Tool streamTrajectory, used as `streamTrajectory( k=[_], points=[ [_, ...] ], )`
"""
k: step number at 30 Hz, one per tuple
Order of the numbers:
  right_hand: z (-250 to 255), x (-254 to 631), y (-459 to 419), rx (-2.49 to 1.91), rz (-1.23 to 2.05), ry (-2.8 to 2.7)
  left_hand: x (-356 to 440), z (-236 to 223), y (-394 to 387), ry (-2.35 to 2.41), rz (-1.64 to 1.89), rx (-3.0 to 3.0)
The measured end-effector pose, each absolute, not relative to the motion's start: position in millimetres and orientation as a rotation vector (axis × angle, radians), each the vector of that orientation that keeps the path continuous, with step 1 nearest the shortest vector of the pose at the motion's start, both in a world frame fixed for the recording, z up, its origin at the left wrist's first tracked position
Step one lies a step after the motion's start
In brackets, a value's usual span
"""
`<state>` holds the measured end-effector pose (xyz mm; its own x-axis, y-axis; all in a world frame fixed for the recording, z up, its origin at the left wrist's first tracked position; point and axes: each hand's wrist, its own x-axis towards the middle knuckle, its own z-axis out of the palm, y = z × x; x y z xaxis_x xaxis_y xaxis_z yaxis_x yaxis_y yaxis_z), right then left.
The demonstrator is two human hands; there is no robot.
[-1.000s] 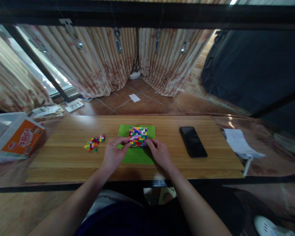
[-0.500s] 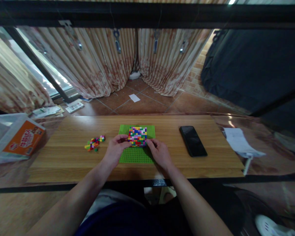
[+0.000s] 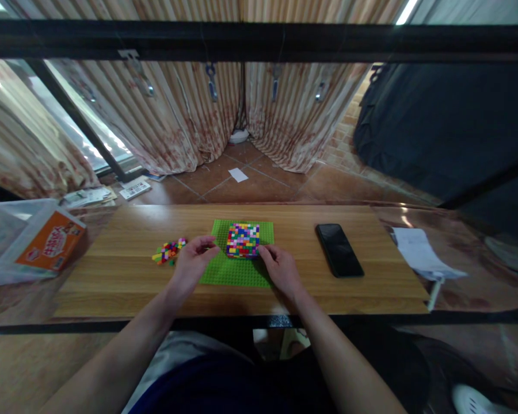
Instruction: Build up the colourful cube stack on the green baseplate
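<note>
A many-coloured block of small toy bricks (image 3: 243, 240) stands on a green studded baseplate (image 3: 237, 275) at the middle of the table. Just left of it, over the baseplate's left edge, my left hand (image 3: 194, 259) is open, thumb and fingers apart with nothing seen between them. My right hand (image 3: 280, 267) has its bent fingers and thumb closed at the near right corner of the brick block. The exact contact of those fingertips is partly hidden. Loose toy bricks (image 3: 168, 252) lie in a small heap left of my left hand.
A black phone (image 3: 339, 250) lies on the wooden table (image 3: 125, 287) to the right. Beyond the left end stands a clear plastic tub (image 3: 21, 267) with an orange label. Papers (image 3: 423, 253) hang off to the right. A dark bar (image 3: 259, 43) crosses overhead.
My left hand has let go of the brick block's left side and moved left, its fingers spreading. My right hand stays at the right corner. The camera view has tipped slightly up.
</note>
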<state>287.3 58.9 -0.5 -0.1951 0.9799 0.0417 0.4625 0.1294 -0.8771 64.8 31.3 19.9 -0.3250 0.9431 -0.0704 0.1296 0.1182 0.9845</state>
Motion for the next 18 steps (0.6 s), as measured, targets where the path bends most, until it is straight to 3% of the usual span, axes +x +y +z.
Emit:
streamTrajectory(
  k=[8,18],
  points=[
    [1,287,58,-1.395,0.982,-1.752,12,-9,17,1.962,1.185,1.434],
    [-1,287,58,-1.403,0.986,-1.758,30,11,9,2.019,0.719,1.969]
  ],
)
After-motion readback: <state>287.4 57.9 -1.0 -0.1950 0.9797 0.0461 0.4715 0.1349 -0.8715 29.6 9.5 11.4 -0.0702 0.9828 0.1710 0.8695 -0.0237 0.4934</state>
